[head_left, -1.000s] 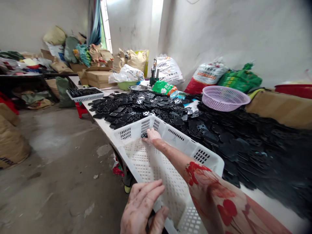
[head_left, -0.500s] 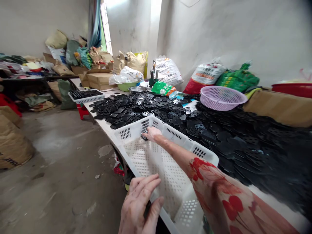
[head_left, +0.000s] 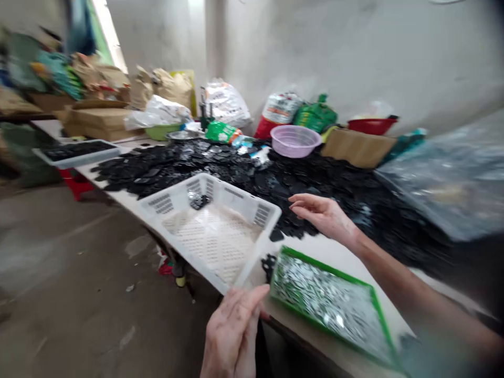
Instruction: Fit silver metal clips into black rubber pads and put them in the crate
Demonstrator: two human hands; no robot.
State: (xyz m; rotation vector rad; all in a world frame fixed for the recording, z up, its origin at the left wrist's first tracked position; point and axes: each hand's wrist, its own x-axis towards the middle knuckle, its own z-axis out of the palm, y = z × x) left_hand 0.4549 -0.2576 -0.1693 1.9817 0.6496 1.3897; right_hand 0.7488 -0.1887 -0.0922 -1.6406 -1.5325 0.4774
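My right hand [head_left: 323, 214] is over the edge of a heap of black perforated plates [head_left: 244, 176], fingers stretched out, slightly curved and seemingly holding nothing. At the near corner of a white plastic basket [head_left: 185, 262], my left hand [head_left: 235, 326] has its fingers extended and close together; I cannot tell whether it touches the rim. In the basket's far corner lies a small group of black plates [head_left: 200, 201]. A green-rimmed tray [head_left: 333, 270] full of small shiny metal pieces [head_left: 323, 294] sits between my hands, to the right of the basket.
Behind the heap stand a lilac colander [head_left: 296, 142], a cardboard box [head_left: 358, 148] and a red basin [head_left: 372, 125]. Another tray of black pieces [head_left: 76, 152] is at the table's far left end. Clear plastic sheeting [head_left: 452, 178] lies at the right.
My right hand has left the basket's far corner, where the black pieces now lie, and moved right over the heap. The view has swung right, bringing the green-rimmed tray into sight.
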